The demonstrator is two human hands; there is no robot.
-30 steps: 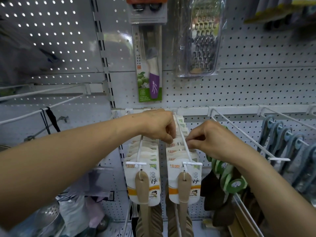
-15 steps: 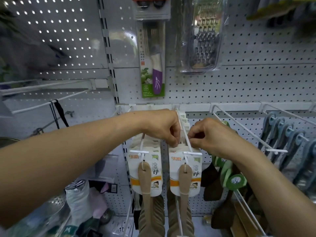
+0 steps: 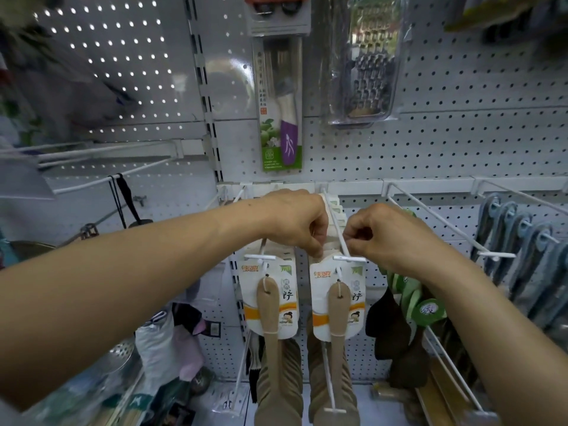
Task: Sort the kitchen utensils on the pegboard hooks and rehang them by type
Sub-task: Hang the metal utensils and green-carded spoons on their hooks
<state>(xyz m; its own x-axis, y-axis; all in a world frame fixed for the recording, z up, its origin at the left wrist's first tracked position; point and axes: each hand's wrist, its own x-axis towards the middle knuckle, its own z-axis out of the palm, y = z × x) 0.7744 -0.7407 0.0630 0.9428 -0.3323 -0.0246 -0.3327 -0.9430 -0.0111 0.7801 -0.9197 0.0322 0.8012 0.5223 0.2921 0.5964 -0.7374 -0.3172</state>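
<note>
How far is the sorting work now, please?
Done: two hooks carry matching carded spatulas. In hand: left hand and right hand pinch cards on the right-hand hook. Left: dark spatulas and green-labelled ones look mixed together.

I see a white pegboard (image 3: 461,142) dotted with dark holes. Hooks (image 3: 341,238) are white. Cards (image 3: 336,299) are white with orange bands and green corners; spatulas (image 3: 338,305) on them are tan. Knife handle (image 3: 289,142) is purple, on a green-printed pack. Far-right tools (image 3: 519,253) are grey-blue.
</note>
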